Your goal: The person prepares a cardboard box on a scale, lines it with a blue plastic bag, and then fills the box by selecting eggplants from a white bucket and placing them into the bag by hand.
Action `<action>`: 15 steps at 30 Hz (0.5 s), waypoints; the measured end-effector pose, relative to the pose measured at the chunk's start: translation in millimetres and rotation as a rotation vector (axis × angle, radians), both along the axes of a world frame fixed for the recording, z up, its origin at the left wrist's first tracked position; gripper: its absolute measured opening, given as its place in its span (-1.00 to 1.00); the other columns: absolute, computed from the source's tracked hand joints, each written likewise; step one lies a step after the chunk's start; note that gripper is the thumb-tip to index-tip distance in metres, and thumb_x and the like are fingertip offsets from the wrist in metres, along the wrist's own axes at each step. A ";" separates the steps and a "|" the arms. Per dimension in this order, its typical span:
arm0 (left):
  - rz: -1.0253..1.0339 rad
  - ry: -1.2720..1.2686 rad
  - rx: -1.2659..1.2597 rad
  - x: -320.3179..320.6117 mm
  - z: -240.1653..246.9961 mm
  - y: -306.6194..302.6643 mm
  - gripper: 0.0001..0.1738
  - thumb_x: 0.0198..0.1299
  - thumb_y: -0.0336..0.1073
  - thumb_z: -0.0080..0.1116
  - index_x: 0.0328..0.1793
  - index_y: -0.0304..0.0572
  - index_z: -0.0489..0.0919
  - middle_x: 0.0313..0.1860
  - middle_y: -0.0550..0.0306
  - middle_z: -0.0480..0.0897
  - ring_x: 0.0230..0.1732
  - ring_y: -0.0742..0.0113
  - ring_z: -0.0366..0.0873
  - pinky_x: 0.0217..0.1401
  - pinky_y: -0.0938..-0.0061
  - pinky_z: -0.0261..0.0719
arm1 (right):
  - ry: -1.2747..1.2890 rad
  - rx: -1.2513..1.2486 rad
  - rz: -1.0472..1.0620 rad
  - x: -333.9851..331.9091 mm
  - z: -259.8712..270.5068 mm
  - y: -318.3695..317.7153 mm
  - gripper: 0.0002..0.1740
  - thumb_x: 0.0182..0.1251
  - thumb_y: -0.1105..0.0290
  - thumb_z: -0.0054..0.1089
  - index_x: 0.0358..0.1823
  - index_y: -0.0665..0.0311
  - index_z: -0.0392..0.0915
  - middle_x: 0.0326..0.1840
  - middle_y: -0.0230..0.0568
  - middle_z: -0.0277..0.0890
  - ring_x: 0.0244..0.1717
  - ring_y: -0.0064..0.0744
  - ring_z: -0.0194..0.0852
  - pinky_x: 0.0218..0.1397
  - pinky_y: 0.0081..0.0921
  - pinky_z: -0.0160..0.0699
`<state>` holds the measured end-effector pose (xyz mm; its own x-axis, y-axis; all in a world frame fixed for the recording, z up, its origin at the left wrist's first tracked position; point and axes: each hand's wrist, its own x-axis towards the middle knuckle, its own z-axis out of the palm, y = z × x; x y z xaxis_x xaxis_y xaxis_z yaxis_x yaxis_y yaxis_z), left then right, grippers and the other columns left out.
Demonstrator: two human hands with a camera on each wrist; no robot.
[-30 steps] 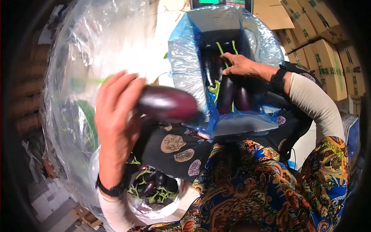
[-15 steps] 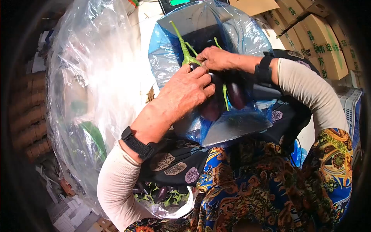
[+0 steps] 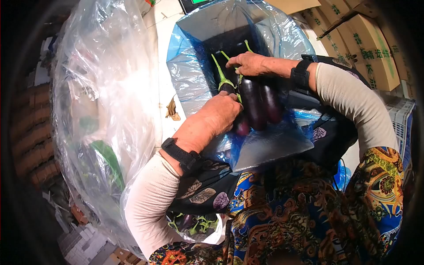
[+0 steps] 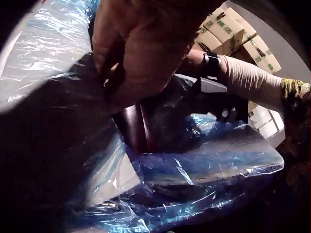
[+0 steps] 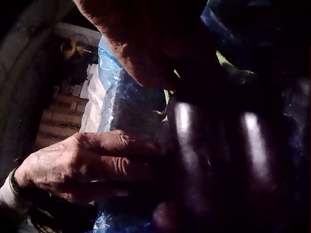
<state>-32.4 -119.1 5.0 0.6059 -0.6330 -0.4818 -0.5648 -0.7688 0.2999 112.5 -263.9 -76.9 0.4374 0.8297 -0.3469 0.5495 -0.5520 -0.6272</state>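
Observation:
In the head view, my left hand (image 3: 216, 112) grips a dark purple eggplant (image 3: 226, 88) by its upper part at the left side of the blue-lined box. Its green stem points away from me, and the hand covers much of its body. My right hand (image 3: 251, 64) pinches the stem end of a glossy eggplant (image 3: 252, 104) in the middle. Another eggplant (image 3: 270, 102) lies close along its right side. In the right wrist view, two shiny eggplants (image 5: 184, 126) lie under the right hand, and the left hand (image 5: 92, 162) reaches in from the left.
Blue plastic film (image 3: 185, 66) lines the box and spills over its sides. A large clear plastic bag (image 3: 106, 110) stands to the left. Below the left arm is a white-rimmed container (image 3: 216, 238) of small eggplants. Cardboard boxes (image 3: 369, 53) are stacked at the right; a scale (image 3: 190, 5) shows at the top.
The left hand has carried an eggplant from the left into the box, set it stem-away, and drawn slightly toward me. The right hand has stayed over the stems, shifting slightly.

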 end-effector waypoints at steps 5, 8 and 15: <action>0.029 0.028 0.045 -3.5 -1.5 -8.9 -0.72 -0.04 -0.33 0.31 -0.15 -0.17 0.70 -0.11 -0.05 0.67 0.01 0.02 0.61 0.13 0.28 0.56 | -0.117 0.100 -0.106 -22.6 -5.9 -1.9 -0.44 0.38 0.33 0.03 0.40 0.17 0.21 -0.15 0.27 0.59 -0.05 0.27 0.55 0.12 0.02 0.47; -0.026 0.021 0.082 -6.9 -9.9 -21.4 -0.74 -0.03 -0.33 0.31 -0.15 -0.16 0.71 -0.13 -0.06 0.69 -0.02 0.00 0.64 0.11 0.28 0.58 | -0.149 -0.056 -0.211 -40.7 -3.6 5.0 -0.49 0.44 0.28 -0.03 0.36 0.22 0.18 -0.26 0.35 0.57 -0.17 0.35 0.57 -0.04 0.11 0.50; 0.217 0.105 -0.181 6.5 37.0 -4.2 -0.59 0.10 -0.36 0.22 0.11 -0.29 0.54 -0.06 -0.20 0.62 0.00 -0.15 0.58 0.08 0.15 0.55 | -0.186 -0.072 -0.236 -30.9 -10.1 -1.6 -0.63 0.46 0.23 -0.07 0.08 0.38 0.37 -0.24 0.29 0.58 -0.12 0.32 0.55 0.01 0.09 0.48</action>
<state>-25.9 -123.3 42.0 0.6889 -0.5757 -0.4404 -0.3518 -0.7968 0.4913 81.6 -265.5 -87.0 0.6765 0.6737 -0.2975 0.5023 -0.7175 -0.4826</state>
